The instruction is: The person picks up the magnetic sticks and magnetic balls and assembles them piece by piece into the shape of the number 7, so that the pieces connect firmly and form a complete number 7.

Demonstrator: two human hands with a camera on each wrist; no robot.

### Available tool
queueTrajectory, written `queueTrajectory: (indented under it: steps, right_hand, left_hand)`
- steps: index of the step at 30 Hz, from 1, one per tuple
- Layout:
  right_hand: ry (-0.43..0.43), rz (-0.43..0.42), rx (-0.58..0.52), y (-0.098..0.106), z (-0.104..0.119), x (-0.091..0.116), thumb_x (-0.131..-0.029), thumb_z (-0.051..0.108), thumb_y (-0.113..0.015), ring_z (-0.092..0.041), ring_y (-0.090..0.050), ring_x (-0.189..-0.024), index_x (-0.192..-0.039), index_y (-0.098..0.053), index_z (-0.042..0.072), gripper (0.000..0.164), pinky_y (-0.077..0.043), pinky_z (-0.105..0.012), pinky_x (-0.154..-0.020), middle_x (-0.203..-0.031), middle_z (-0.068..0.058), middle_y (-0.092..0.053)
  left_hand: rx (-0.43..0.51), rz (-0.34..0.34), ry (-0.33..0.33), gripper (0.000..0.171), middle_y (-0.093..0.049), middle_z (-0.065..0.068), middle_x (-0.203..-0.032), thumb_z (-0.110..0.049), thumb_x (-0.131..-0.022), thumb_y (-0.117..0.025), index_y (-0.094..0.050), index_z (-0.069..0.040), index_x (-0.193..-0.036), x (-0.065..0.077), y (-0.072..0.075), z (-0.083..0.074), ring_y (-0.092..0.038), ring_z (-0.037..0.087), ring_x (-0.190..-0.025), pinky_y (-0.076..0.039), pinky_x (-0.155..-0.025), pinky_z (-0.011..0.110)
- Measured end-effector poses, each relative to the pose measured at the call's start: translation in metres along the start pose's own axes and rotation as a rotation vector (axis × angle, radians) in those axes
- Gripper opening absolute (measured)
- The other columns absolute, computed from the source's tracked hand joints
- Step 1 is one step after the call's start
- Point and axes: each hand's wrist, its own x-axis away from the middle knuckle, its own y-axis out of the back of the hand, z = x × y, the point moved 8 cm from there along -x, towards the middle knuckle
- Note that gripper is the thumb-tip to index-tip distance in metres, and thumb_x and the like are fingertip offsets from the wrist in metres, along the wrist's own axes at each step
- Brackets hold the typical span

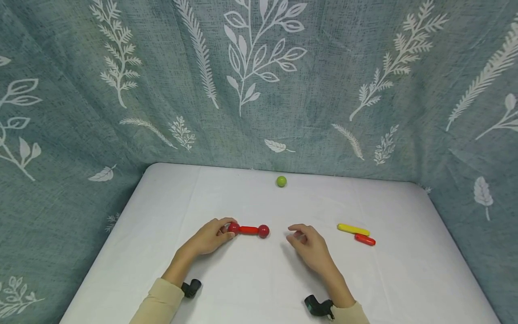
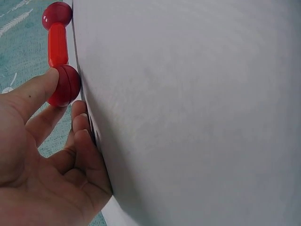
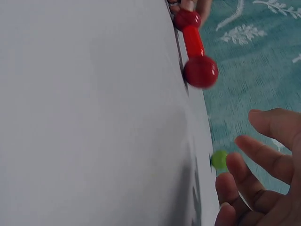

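Note:
A red rod with a dark red ball on each end, like a small dumbbell (image 1: 248,230), lies on the white table. My left hand (image 1: 210,236) pinches its left ball (image 2: 68,89) between thumb and fingers. The far ball (image 2: 57,15) and the orange-red rod (image 2: 57,44) stick out past the fingertips. To the right of the dumbbell, my right hand (image 1: 310,247) hovers apart from it with bent, spread fingers (image 3: 263,153) and nothing between them. The dumbbell's right ball (image 3: 201,71) is the part nearest that hand.
A green ball (image 1: 281,181) sits near the table's back edge. At the right lie a yellow rod (image 1: 353,229) and a short red rod (image 1: 365,239), close together. A leaf-patterned curtain (image 1: 259,135) hangs behind the white table (image 1: 251,288).

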Motion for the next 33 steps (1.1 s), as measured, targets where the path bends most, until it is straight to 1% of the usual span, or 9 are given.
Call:
queueTrajectory:
  steps: [4, 8, 15, 20, 24, 26, 29, 33]
  right_hand:
    - [-0.029, -0.051, 0.013, 0.025, -0.016, 0.011, -0.092, 0.017, -0.075, -0.016, -0.058, -0.083, -0.115, -0.071, 0.013, 0.023, -0.048, -0.031, -0.071, -0.095, 0.000, -0.062]
    - [-0.094, -0.091, 0.036, 0.050, -0.032, 0.022, -0.094, 0.022, -0.072, -0.018, -0.058, -0.087, -0.117, -0.071, 0.014, 0.024, -0.048, -0.030, -0.072, -0.100, -0.003, -0.064]
    - [-0.202, -0.131, 0.057, 0.089, -0.057, 0.036, -0.098, 0.034, -0.067, -0.022, -0.058, -0.096, -0.125, -0.067, 0.013, 0.035, -0.049, -0.030, -0.074, -0.111, -0.007, -0.065]
    - [-0.251, -0.166, 0.122, 0.116, -0.071, 0.043, -0.099, 0.041, -0.063, -0.025, -0.055, -0.102, -0.129, -0.065, 0.010, 0.043, -0.046, -0.036, -0.076, -0.117, -0.012, -0.063]
    - [-0.292, -0.224, 0.184, 0.138, -0.085, 0.045, -0.100, 0.037, -0.062, -0.027, -0.055, -0.100, -0.128, -0.064, 0.007, 0.041, -0.042, -0.038, -0.075, -0.115, -0.015, -0.063]
    - [-0.330, -0.244, 0.192, 0.148, -0.093, 0.045, -0.100, 0.034, -0.062, -0.030, -0.056, -0.099, -0.129, -0.063, 0.006, 0.040, -0.043, -0.040, -0.074, -0.115, -0.018, -0.062]
    - [-0.413, -0.241, 0.180, 0.159, -0.105, 0.045, -0.100, 0.034, -0.061, -0.039, -0.056, -0.103, -0.132, -0.060, 0.004, 0.044, -0.046, -0.047, -0.077, -0.122, -0.024, -0.057]
    - [-0.511, -0.207, 0.160, 0.164, -0.121, 0.044, -0.099, 0.035, -0.062, -0.046, -0.051, -0.113, -0.136, -0.054, 0.001, 0.051, -0.046, -0.055, -0.083, -0.129, -0.030, -0.050]
  left_hand:
    - [0.002, 0.004, 0.013, 0.034, -0.052, 0.001, -0.088, -0.023, -0.098, -0.066, -0.062, -0.018, -0.131, 0.000, 0.000, 0.001, -0.047, 0.016, -0.078, -0.040, -0.065, 0.033]
    - [0.002, 0.003, 0.018, 0.033, -0.052, 0.001, -0.088, -0.023, -0.098, -0.066, -0.063, -0.019, -0.131, 0.000, 0.001, 0.002, -0.047, 0.016, -0.078, -0.041, -0.065, 0.033]
    - [0.019, 0.003, 0.009, 0.033, -0.052, 0.001, -0.088, -0.023, -0.098, -0.066, -0.063, -0.018, -0.131, -0.001, 0.000, 0.003, -0.047, 0.017, -0.078, -0.040, -0.065, 0.034]
    - [0.011, -0.001, 0.004, 0.033, -0.052, 0.001, -0.089, -0.023, -0.098, -0.066, -0.063, -0.018, -0.131, -0.001, -0.001, 0.003, -0.047, 0.016, -0.077, -0.040, -0.065, 0.033]
    - [0.008, 0.002, -0.003, 0.033, -0.052, 0.001, -0.089, -0.023, -0.098, -0.066, -0.063, -0.017, -0.131, -0.001, -0.001, 0.002, -0.047, 0.016, -0.077, -0.040, -0.065, 0.032]
    - [0.008, 0.003, -0.001, 0.033, -0.052, 0.001, -0.089, -0.023, -0.099, -0.066, -0.063, -0.017, -0.131, -0.001, -0.002, 0.002, -0.047, 0.016, -0.077, -0.040, -0.065, 0.032]
    - [0.011, 0.003, 0.006, 0.033, -0.052, 0.000, -0.089, -0.023, -0.098, -0.066, -0.063, -0.018, -0.131, -0.001, -0.001, 0.003, -0.047, 0.016, -0.078, -0.040, -0.065, 0.033]
    - [0.007, 0.000, 0.010, 0.034, -0.052, 0.000, -0.089, -0.024, -0.098, -0.066, -0.062, -0.018, -0.132, -0.001, -0.001, 0.004, -0.047, 0.016, -0.078, -0.041, -0.066, 0.033]
